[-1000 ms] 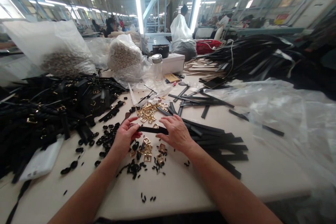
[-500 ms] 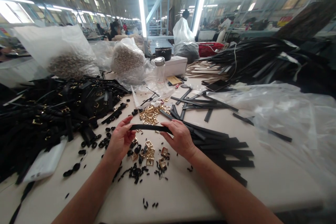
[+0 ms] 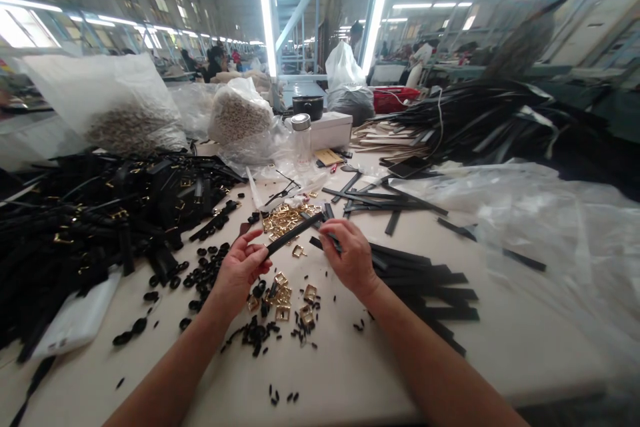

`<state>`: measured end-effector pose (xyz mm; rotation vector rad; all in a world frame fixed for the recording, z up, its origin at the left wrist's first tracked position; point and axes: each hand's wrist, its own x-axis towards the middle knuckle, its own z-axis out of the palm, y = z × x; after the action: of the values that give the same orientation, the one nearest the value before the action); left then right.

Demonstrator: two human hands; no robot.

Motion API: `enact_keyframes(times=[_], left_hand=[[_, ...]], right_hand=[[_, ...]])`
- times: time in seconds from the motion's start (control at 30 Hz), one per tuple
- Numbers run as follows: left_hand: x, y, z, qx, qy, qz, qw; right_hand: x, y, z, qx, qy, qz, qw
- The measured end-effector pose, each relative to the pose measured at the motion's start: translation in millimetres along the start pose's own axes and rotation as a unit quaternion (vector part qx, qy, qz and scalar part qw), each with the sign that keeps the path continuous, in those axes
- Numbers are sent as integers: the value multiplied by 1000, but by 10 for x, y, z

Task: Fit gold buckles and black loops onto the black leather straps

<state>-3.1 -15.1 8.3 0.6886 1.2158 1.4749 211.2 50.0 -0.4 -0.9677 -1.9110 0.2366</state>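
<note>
A short black strap [image 3: 296,233] is pinched by one end between the thumb and fingers of my left hand [image 3: 243,268]; it slants up to the right. Close to the strap's free end is my right hand [image 3: 350,257], its thumb and fingertips drawn together, and whether anything lies between them I cannot make out. Beneath and beyond the strap lies a pile of gold buckles [image 3: 285,219]. Nearer me is a smaller group of gold square buckles [image 3: 283,297] among small black pieces [image 3: 257,333]. Black round pieces [image 3: 205,273] lie beside my left forearm.
A heap of black buckled straps [image 3: 115,207] covers the left. Loose black strips [image 3: 425,273] spread right of my right hand, with clear plastic sheeting [image 3: 555,220] beyond. A glass bottle [image 3: 301,140] and a white box [image 3: 333,130] stand behind. A white flat object [image 3: 75,320] lies left.
The strap, earlier held level between both hands, is now tilted, its right end raised. My right hand has come off that end, its fingers curling in beside it.
</note>
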Motion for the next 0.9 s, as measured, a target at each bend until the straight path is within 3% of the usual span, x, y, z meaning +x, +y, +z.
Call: enact_keyframes(times=[0.1,0.17,0.2,0.3,0.33,0.4,0.5,0.77,0.9], left_hand=[[-6,16,6,-13,-6,-13,1000],[-39,22,22,-6,-26,-26,999],[-60,21,31,3,-40,-34,999],[-120,5,57,36,-85,-51,994],[-135,-2,63,43,-97,-54,993],[-155,-11,73,42,-112,-56,991],[-168,-3,89,31,-118,-62,991],[-184,47,92,28,-123,-37,991],[-207,7,63,76,-180,-49,979]], right_hand=[[-58,-70,75,106,-121,44,986],[-99,-109,156,229,-174,121,950],[-113,-122,194,303,-189,175,917],[-117,-133,253,474,-170,347,791],[-108,-129,255,499,-149,390,759],[-91,-113,247,517,-104,443,725],[-89,-90,249,518,-83,476,706],[-128,-98,293,537,-116,481,683],[-112,-90,271,601,-69,459,650]])
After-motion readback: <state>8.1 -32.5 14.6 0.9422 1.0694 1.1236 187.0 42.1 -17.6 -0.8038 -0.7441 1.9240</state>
